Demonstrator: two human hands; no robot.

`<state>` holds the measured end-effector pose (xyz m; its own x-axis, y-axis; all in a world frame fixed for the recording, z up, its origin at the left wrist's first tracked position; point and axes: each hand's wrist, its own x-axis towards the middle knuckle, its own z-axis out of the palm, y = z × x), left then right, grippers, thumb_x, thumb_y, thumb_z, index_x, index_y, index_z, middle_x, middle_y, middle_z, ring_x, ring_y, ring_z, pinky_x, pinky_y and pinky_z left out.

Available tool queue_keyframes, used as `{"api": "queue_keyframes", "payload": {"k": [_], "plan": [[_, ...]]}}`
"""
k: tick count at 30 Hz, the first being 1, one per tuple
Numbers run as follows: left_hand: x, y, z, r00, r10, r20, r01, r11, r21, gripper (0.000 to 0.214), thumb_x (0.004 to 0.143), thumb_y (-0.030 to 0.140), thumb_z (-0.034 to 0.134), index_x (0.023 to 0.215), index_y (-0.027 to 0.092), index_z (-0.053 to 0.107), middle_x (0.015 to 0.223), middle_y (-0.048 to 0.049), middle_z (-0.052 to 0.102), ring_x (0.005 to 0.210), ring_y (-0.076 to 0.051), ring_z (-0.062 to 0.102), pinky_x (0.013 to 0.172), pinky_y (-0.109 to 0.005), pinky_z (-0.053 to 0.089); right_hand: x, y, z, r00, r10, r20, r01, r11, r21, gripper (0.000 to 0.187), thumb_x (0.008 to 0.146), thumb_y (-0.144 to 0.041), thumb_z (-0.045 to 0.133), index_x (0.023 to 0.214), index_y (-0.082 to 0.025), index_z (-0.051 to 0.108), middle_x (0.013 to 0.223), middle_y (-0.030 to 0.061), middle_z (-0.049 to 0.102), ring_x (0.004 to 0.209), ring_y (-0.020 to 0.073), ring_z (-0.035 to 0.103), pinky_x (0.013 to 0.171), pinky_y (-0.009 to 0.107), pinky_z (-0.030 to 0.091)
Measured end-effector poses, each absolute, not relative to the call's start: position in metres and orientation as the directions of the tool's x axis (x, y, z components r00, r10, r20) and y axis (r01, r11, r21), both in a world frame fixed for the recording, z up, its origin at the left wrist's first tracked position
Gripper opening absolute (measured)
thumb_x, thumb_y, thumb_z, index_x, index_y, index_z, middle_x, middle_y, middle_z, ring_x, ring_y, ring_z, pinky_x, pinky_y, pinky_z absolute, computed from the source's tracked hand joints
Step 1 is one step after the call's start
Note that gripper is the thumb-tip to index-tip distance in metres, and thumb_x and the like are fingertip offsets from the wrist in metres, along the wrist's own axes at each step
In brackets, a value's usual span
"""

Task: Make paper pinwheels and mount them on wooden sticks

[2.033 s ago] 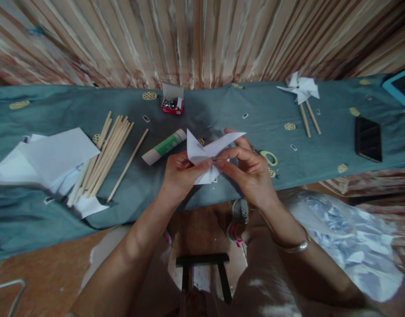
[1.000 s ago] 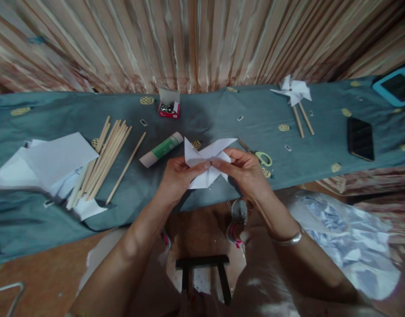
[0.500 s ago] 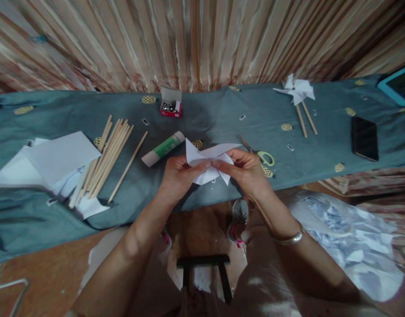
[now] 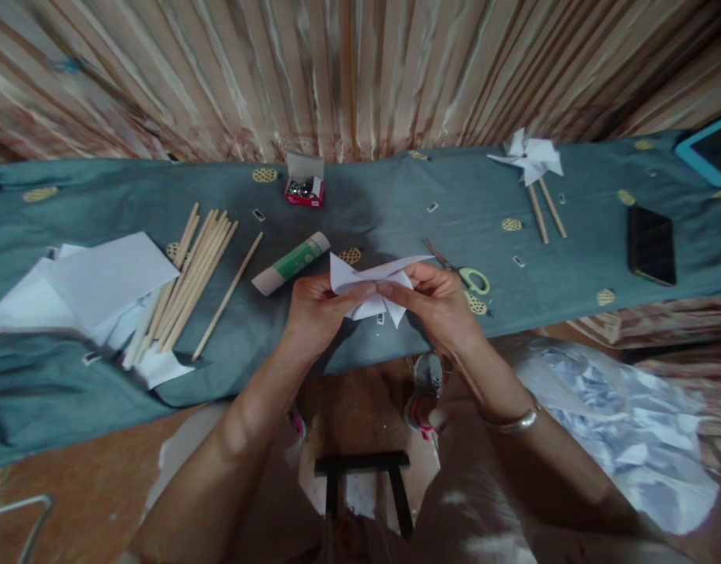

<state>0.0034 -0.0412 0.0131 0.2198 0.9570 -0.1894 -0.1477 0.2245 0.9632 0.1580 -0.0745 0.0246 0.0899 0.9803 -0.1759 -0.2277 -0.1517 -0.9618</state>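
Note:
Between my two hands is a white paper pinwheel [image 4: 369, 276], its folded blades spreading outward over the front edge of the table. My left hand [image 4: 319, 313] pinches it from the left, thumb pressed near the centre. From the right, my right hand [image 4: 440, 301] grips it with the thumb meeting the left one at the middle. The fingers behind the paper are hidden. Just left of my hands lies a green and white glue stick [image 4: 291, 264]. Scissors with pale green handles [image 4: 473, 280] lie right behind my right hand.
A red box of metal pins [image 4: 305, 190] stands open at the back. Wooden sticks [image 4: 199, 282] and white paper sheets [image 4: 110, 270] lie left. Finished pinwheels on sticks [image 4: 534, 160] and a phone [image 4: 651, 245] lie right. A plastic bag of paper scraps [image 4: 624, 423] sits below.
The paper pinwheel has tipped slightly, so its lower blades show less. Both hands keep their hold in nearly the same place.

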Motion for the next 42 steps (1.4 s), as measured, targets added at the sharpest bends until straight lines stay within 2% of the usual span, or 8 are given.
{"api": "queue_keyframes", "payload": {"k": [5, 10, 13, 19, 23, 33, 42], "plan": [[0.0036, -0.0411, 0.0149, 0.213, 0.965, -0.154, -0.135, 0.185, 0.973, 0.012, 0.064, 0.031, 0.083, 0.067, 0.021, 0.077, 0.067, 0.0015, 0.072, 0.061, -0.013, 0.060, 0.059, -0.024, 0.047, 0.1576, -0.0737, 0.0258, 0.078, 0.980, -0.183, -0.274, -0.155, -0.949, 0.021, 0.060, -0.037, 0.089, 0.068, -0.024, 0.073, 0.066, -0.0053, 0.071, 0.058, 0.0099, 0.060, 0.062, 0.027, 0.053], [0.0053, -0.0407, 0.0158, 0.188, 0.974, -0.123, -0.110, 0.145, 0.983, 0.019, 0.063, 0.037, 0.084, 0.071, 0.021, 0.078, 0.066, 0.0012, 0.072, 0.062, -0.014, 0.061, 0.058, -0.024, 0.048, 0.1570, -0.0725, 0.0234, 0.084, 0.975, -0.206, -0.274, -0.176, -0.945, 0.020, 0.061, -0.036, 0.088, 0.072, -0.025, 0.076, 0.072, -0.0037, 0.074, 0.062, 0.0123, 0.064, 0.065, 0.029, 0.055], [0.0065, -0.0407, 0.0169, 0.180, 0.977, -0.113, -0.139, 0.139, 0.981, 0.024, 0.062, 0.039, 0.085, 0.078, 0.021, 0.079, 0.073, -0.0002, 0.074, 0.067, -0.016, 0.064, 0.062, -0.026, 0.050, 0.1567, -0.0719, 0.0210, 0.103, 0.976, -0.193, -0.266, -0.160, -0.951, 0.018, 0.062, -0.035, 0.087, 0.074, -0.026, 0.077, 0.075, -0.0033, 0.076, 0.063, 0.0124, 0.065, 0.065, 0.029, 0.054], [0.0073, -0.0395, 0.0167, 0.205, 0.974, -0.094, -0.206, 0.137, 0.969, 0.025, 0.061, 0.038, 0.086, 0.077, 0.020, 0.078, 0.075, -0.0008, 0.075, 0.067, -0.016, 0.066, 0.063, -0.026, 0.052, 0.1563, -0.0709, 0.0202, 0.100, 0.978, -0.185, -0.274, -0.152, -0.950, 0.020, 0.063, -0.035, 0.088, 0.076, -0.025, 0.077, 0.076, -0.0034, 0.075, 0.065, 0.0118, 0.064, 0.067, 0.028, 0.054], [0.0075, -0.0382, 0.0137, 0.212, 0.974, -0.081, -0.233, 0.131, 0.963, 0.030, 0.060, 0.037, 0.087, 0.081, 0.019, 0.078, 0.077, -0.0010, 0.076, 0.066, -0.015, 0.066, 0.062, -0.026, 0.053, 0.1553, -0.0706, 0.0219, 0.108, 0.977, -0.186, -0.280, -0.150, -0.948, 0.018, 0.062, -0.034, 0.087, 0.073, -0.024, 0.077, 0.072, -0.0036, 0.074, 0.063, 0.0109, 0.063, 0.061, 0.025, 0.052], [0.0091, -0.0396, 0.0155, 0.221, 0.970, -0.104, -0.275, 0.164, 0.947, 0.025, 0.059, 0.034, 0.086, 0.075, 0.018, 0.076, 0.071, 0.0007, 0.074, 0.062, -0.014, 0.064, 0.059, -0.025, 0.052, 0.1534, -0.0699, 0.0225, 0.128, 0.968, -0.216, -0.287, -0.173, -0.942, 0.012, 0.060, -0.026, 0.085, 0.070, -0.025, 0.078, 0.071, -0.0051, 0.076, 0.061, 0.0104, 0.063, 0.062, 0.025, 0.054], [0.0078, -0.0388, 0.0112, 0.244, 0.959, -0.146, -0.307, 0.219, 0.926, 0.033, 0.058, 0.035, 0.088, 0.082, 0.017, 0.076, 0.075, -0.0002, 0.074, 0.065, -0.015, 0.066, 0.062, -0.027, 0.053, 0.1562, -0.0698, 0.0192, 0.091, 0.969, -0.231, -0.241, -0.204, -0.949, 0.019, 0.062, -0.034, 0.085, 0.075, -0.024, 0.076, 0.076, -0.0031, 0.076, 0.064, 0.0131, 0.065, 0.067, 0.030, 0.055]]}}
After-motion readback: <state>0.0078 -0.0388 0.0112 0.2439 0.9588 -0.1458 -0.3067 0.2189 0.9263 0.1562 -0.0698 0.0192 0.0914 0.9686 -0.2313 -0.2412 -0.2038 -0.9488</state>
